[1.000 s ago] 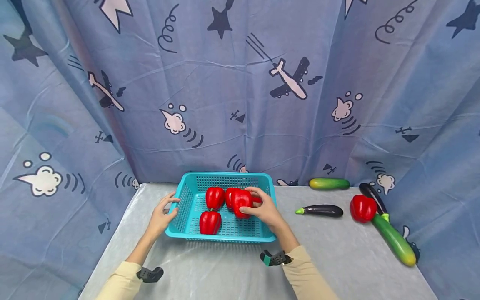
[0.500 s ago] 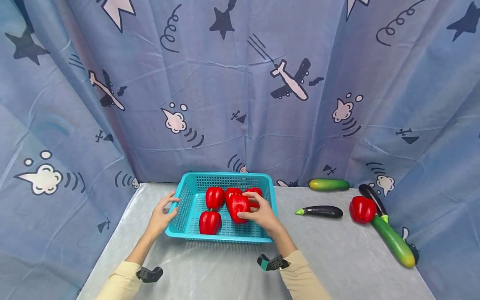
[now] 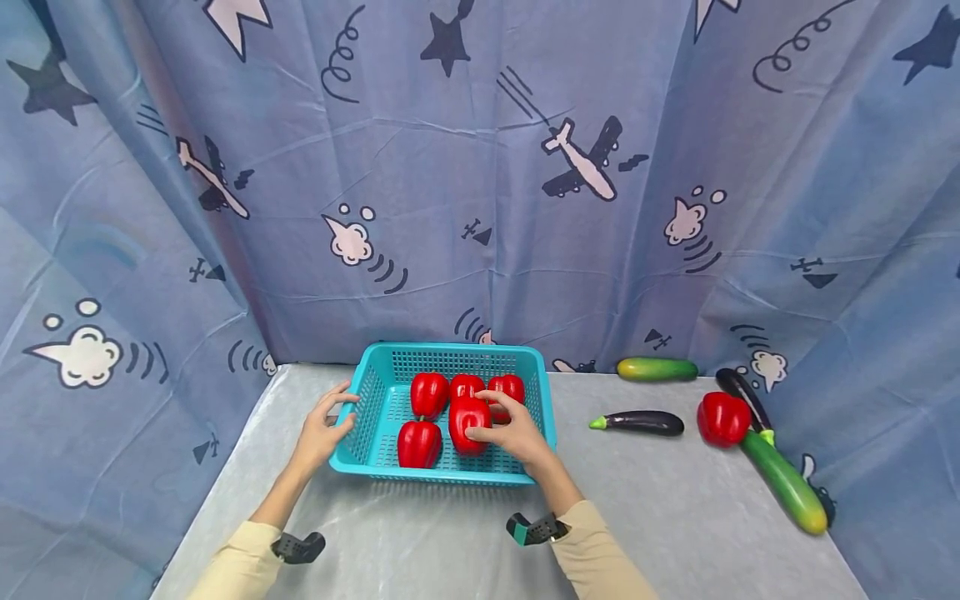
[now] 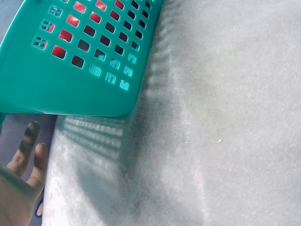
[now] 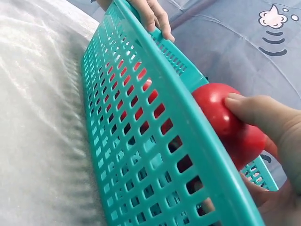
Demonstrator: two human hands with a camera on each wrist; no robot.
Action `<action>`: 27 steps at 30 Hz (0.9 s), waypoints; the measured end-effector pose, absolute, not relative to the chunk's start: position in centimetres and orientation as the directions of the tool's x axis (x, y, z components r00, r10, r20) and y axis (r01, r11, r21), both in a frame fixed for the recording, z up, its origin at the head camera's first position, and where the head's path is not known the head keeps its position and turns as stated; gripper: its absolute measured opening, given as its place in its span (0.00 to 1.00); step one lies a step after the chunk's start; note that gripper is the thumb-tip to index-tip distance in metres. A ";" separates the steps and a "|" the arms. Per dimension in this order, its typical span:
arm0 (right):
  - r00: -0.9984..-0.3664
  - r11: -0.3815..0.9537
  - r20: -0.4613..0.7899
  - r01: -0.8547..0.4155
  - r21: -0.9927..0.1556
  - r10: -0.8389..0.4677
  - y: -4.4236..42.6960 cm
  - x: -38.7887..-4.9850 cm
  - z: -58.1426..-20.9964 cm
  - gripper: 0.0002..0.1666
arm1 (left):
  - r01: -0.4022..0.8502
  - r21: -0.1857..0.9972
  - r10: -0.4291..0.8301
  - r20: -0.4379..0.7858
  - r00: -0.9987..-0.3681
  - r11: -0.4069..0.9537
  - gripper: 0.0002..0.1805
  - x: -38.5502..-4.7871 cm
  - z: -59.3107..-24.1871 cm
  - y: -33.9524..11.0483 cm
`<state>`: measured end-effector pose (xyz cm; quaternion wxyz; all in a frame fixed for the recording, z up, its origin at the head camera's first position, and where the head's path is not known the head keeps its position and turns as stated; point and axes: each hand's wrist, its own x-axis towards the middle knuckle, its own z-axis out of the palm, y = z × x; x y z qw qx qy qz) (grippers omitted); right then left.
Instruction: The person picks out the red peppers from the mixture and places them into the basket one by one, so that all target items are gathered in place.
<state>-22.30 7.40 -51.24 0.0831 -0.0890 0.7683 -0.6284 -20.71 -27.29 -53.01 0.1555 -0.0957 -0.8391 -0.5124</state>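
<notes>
My right hand (image 3: 512,427) pinches a shiny red bell pepper (image 3: 469,425) between thumb and fingers, inside the turquoise basket (image 3: 360,473). In the right wrist view the thumb presses on that bell pepper (image 5: 214,106), just past the basket's near wall (image 5: 155,141). Whether its underside touches the basket floor is hidden. My left hand (image 3: 321,429) is at the basket's left rim, its fingers spread and fairly straight. Several other red bell peppers lie in the basket, among them a front-left pepper (image 3: 419,443) and a back-left pepper (image 3: 429,395).
On the grey table (image 3: 435,542), right of the basket, lie an eggplant (image 3: 643,422) and a green cucumber-like vegetable (image 3: 657,369). Farther right are another red bell pepper (image 3: 723,419), a second eggplant (image 3: 742,393) and a long green vegetable (image 3: 787,485). A patterned blue curtain (image 3: 450,208) stands behind.
My right hand has moved left and toward the front with the bell pepper, uncovering another pepper at the basket's back right. The left hand has stayed at the rim.
</notes>
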 end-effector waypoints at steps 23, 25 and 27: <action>-0.955 0.263 -0.046 -0.034 -0.964 -0.293 6.5 -22.8 -51.9 0.36 | 0.302 0.847 -0.005 0.338 -0.941 0.438 0.17 -21.7 -54.7 -28.0; -0.951 0.269 -0.058 -0.027 -0.963 -0.303 6.3 -22.8 -52.0 0.36 | 0.300 0.851 -0.006 0.335 -0.942 0.432 0.17 -21.7 -54.6 -28.1; -0.947 0.271 -0.069 -0.020 -0.962 -0.315 6.2 -22.9 -52.2 0.36 | 0.299 0.853 -0.007 0.334 -0.943 0.428 0.17 -21.7 -54.6 -28.0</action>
